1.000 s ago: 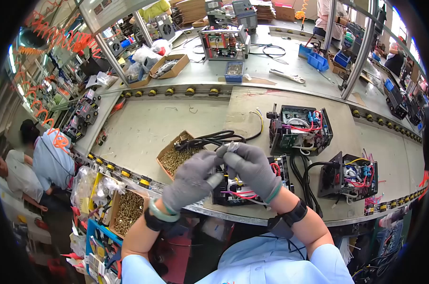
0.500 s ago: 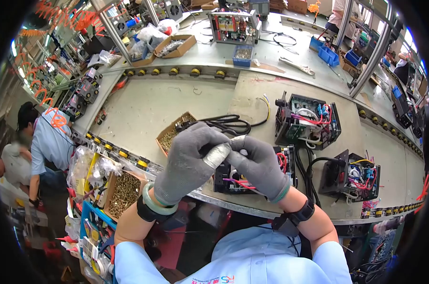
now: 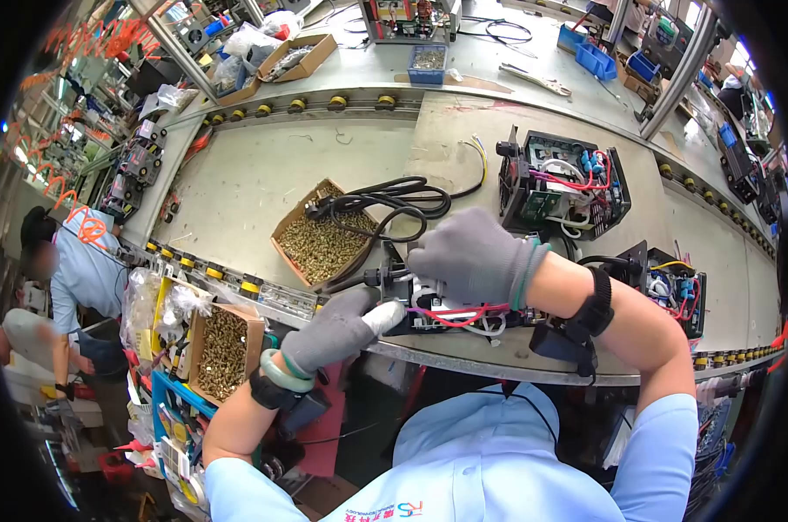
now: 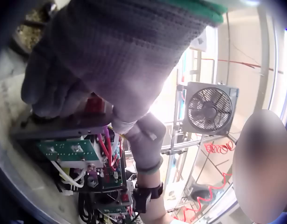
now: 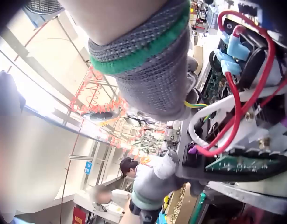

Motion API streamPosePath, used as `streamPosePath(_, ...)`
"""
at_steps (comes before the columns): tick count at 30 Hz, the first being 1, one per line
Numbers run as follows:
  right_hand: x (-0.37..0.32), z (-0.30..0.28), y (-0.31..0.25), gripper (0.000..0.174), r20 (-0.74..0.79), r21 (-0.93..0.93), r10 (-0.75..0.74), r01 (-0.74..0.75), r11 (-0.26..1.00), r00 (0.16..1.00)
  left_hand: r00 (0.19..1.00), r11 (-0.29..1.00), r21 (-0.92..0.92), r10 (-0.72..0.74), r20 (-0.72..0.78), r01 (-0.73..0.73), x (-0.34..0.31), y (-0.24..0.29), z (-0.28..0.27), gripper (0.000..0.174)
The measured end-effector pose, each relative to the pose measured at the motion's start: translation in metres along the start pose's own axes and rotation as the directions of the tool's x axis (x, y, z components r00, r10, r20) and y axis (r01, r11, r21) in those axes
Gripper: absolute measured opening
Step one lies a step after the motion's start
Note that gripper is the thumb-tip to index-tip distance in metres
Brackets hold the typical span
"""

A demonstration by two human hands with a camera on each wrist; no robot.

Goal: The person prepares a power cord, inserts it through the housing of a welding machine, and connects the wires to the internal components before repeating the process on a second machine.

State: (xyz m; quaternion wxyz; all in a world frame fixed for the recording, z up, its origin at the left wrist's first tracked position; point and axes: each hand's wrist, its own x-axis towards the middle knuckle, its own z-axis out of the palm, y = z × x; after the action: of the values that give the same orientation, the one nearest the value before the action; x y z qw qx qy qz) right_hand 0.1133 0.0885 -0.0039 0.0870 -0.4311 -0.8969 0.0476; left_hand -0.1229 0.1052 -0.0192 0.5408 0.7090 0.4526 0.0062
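Note:
My left hand (image 3: 333,332), in a grey glove with white tape round the thumb, grips the end panel (image 4: 64,126) of an open, black-framed electrical unit (image 3: 450,322). In the left wrist view its fingers lie along the panel's outer side, its thumb at the edge. My gloved right hand (image 3: 476,257) is over the unit's far side with its fingers bent. Its fingertips are hidden, and I cannot tell what they hold. Red wires (image 5: 239,109), a white lead and a green circuit board (image 5: 241,163) show inside the unit, and a yellow-green wire (image 5: 195,105) runs close beside the right hand.
Beyond the left hand sits a cardboard box of small brass-coloured parts (image 3: 320,248), with a coiled black cable (image 3: 420,202) across its edge. Two similar open units (image 3: 563,187) (image 3: 672,296) stand behind and to the right. Another parts box (image 3: 224,352) stands lower left; roller rails edge the bench.
My hands, together over the bench earlier, have come apart. The right has moved right over the unit; the left has come down to its end panel.

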Motion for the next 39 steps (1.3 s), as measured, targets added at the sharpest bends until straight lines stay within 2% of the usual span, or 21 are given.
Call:
streamPosePath(1, 0.002, 0.002, 0.001, 0.012, 0.1, -0.019, 0.008, -0.006, 1.0, 0.995, 1.0, 1.0, 0.004, -0.001, 0.006, 0.001, 0.0, -0.002, 0.001, 0.05)
streamPosePath(3, -0.011, 0.009, -0.003, 0.016, 0.048, 0.14, -0.07, 0.062, 0.988, 0.996, 0.988, 0.978, -0.146, 0.143, -0.055, -0.15, 0.0, -0.01, 0.007, 0.045)
streamPosePath(4, -0.018, 0.012, -0.008, 0.016, 0.078, 0.177, -0.047, 0.033, 0.984, 0.996, 0.988, 0.978, -0.145, 0.145, -0.045, -0.15, -0.001, -0.014, 0.009, 0.045)
streamPosePath(6, -0.024, 0.012, -0.015, 0.016, 0.109, 0.213, -0.031, 0.007, 0.977, 0.994, 0.96, 0.96, 0.049, 0.278, -0.043, -0.276, -0.002, -0.022, 0.01, 0.037)
streamPosePath(7, -0.023, 0.011, -0.015, 0.016, 0.113, 0.22, -0.026, 0.0, 0.976, 0.993, 0.961, 0.961, 0.045, 0.274, -0.035, -0.273, -0.001, -0.027, 0.012, 0.037)
streamPosePath(9, -0.015, 0.005, -0.013, 0.011, 0.136, 0.065, -0.053, 0.045, 0.997, 0.989, 0.963, 0.971, 0.03, 0.24, -0.124, -0.238, 0.003, -0.038, 0.014, 0.034)
streamPosePath(11, -0.003, -0.004, -0.007, 0.011, 0.159, 0.064, -0.05, 0.04, 0.997, 0.986, 0.954, 0.957, 0.065, 0.287, -0.086, -0.282, 0.006, -0.043, 0.014, 0.035)
streamPosePath(13, 0.002, -0.001, -0.003, 0.014, 0.197, 0.006, -0.142, 0.144, 0.99, 0.97, 0.962, 0.962, -0.06, 0.26, -0.085, -0.266, 0.008, -0.05, 0.012, 0.036)
streamPosePath(14, 0.003, -0.002, -0.001, 0.013, 0.192, 0.033, -0.157, 0.153, 0.988, 0.969, 0.979, 0.954, -0.231, 0.203, 0.034, -0.19, 0.01, -0.05, 0.009, 0.049)
streamPosePath(20, 0.004, 0.003, 0.003, 0.012, 0.189, 0.089, -0.203, 0.189, 0.978, 0.961, 0.982, 0.911, -0.394, 0.166, 0.088, -0.119, 0.006, -0.047, 0.005, 0.062)
streamPosePath(24, 0.002, 0.006, 0.004, 0.011, 0.168, 0.118, -0.208, 0.189, 0.975, 0.964, 0.98, 0.933, -0.328, 0.182, 0.081, -0.147, 0.007, -0.049, 0.004, 0.069)
streamPosePath(26, 0.002, 0.003, 0.001, 0.012, 0.245, 0.126, -0.151, 0.123, 0.984, 0.958, 0.977, 0.943, -0.285, 0.199, 0.073, -0.171, 0.009, -0.051, 0.004, 0.071)
streamPosePath(30, 0.0, 0.001, 0.0, 0.011, 0.236, 0.118, -0.141, 0.115, 0.986, 0.962, 0.984, 0.959, -0.241, 0.166, 0.062, -0.147, 0.006, -0.059, 0.003, 0.071)
streamPosePath(36, -0.002, 0.01, 0.004, 0.01, 0.144, 0.146, -0.158, 0.137, 0.98, 0.977, 0.984, 0.942, -0.318, 0.145, 0.1, -0.107, 0.008, -0.052, 0.003, 0.069)
streamPosePath(38, -0.001, 0.009, 0.004, 0.01, 0.173, 0.141, -0.173, 0.149, 0.979, 0.97, 0.941, 0.889, -0.315, 0.335, -0.048, -0.333, 0.013, -0.051, 0.012, 0.036)
streamPosePath(39, -0.001, 0.01, 0.003, 0.01, 0.173, 0.141, -0.171, 0.148, 0.979, 0.97, 0.941, 0.889, -0.315, 0.336, -0.047, -0.333, 0.013, -0.047, 0.014, 0.036)
